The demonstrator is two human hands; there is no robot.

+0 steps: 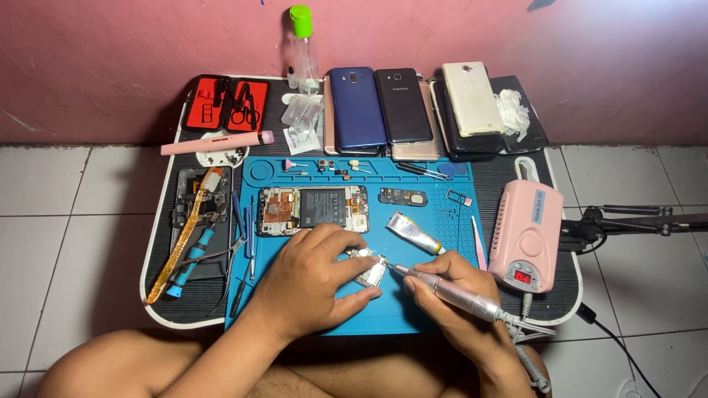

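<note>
We see a low black ribbed counter (560,295) with a white rim, set on pale tiled floor against a pink wall, and on it a matte blue rubbery work mat (435,309) with moulded trays along its far edge. Our left hand (313,276) lies palm down on the mat, fingers curled, pinning a small silvery metal part (371,270) between thumb and fingertips. Our right hand (450,284) is wrapped in a pen grip round a slim rotary handpiece (450,289), smooth grey and pink metal, whose thin bit touches the part's right edge. A coiled grey cord runs from the handpiece's back end toward us. So the two hands sit close together, each closed on its own thing, near the mat's front middle.

Just beyond the left hand lies an opened phone (313,208), its battery and copper-toned board bare. A crumpled metal tube (413,232) rests beside the right hand, tilted. To the right stands a glossy pink control box (527,232) with a small red display. At the far edge several phones (402,107) lie face down in a row, next to a clear bottle (303,48) with a green cap and a red-lined tool case (225,103).
</note>
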